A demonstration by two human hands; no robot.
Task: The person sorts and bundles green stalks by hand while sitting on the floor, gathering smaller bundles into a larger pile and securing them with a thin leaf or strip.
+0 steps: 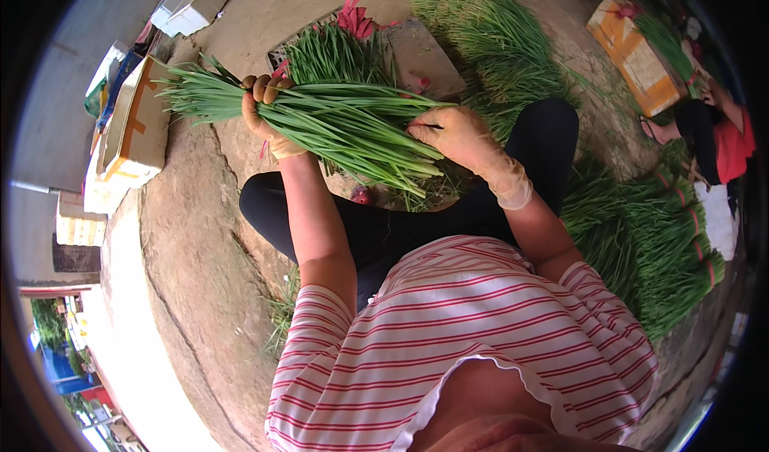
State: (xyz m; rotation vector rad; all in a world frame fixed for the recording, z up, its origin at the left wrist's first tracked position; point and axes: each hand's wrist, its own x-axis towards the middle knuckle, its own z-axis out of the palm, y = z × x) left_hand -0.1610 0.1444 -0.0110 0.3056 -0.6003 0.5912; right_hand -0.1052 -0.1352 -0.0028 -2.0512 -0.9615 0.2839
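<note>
A thick bundle of long green stalks [336, 121], which look like garlic chives, lies across the air above my lap. My left hand [264, 112], in a thin stained glove, is wrapped around it near its leafy left end. At the bundle's right end, my gloved right hand [459, 136] has its fingers curled and pinches stalks near their cut ends. A small dark sliver shows between its thumb and fingers; I cannot tell what it is. Below the bundle, more chives [339, 52] lie in a plastic crate beside a flat grey board [423, 58].
Pink-red strips [355, 19] lie on the crate. Loose chives [498, 43] are heaped beyond my right knee, with tied bunches [667, 241] at my right. Foam boxes [132, 124] line the left. Another person's hand [712, 91] is by a taped foam box [637, 55].
</note>
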